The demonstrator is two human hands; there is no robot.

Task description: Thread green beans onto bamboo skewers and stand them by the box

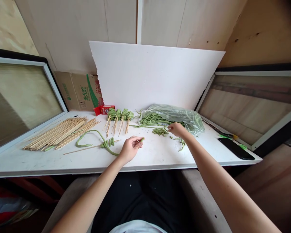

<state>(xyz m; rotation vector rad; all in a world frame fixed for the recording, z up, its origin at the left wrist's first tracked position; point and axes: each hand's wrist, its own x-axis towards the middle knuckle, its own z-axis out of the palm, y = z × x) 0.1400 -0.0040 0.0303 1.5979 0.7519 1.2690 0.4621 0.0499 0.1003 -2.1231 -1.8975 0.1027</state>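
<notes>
My left hand (130,149) is closed around a long green bean (95,130). One tip pokes out past the thumb, and the rest loops away to the left over the table. Beneath that loop lies a bamboo skewer (75,151) with a piece of bean folded onto it (110,141). My right hand (177,129) has its fingers pinched together beside a small heap of short bean pieces (159,131); whatever is between the fingertips cannot be made out. Close below it are loose curled bean scraps (181,144).
Many bare skewers (60,131) lie at left. Several bean-loaded skewers (120,115) rest near a red box (108,109). A plastic bag of long beans (169,115) lies before a white board (155,74). A black phone (236,149) sits at the right edge.
</notes>
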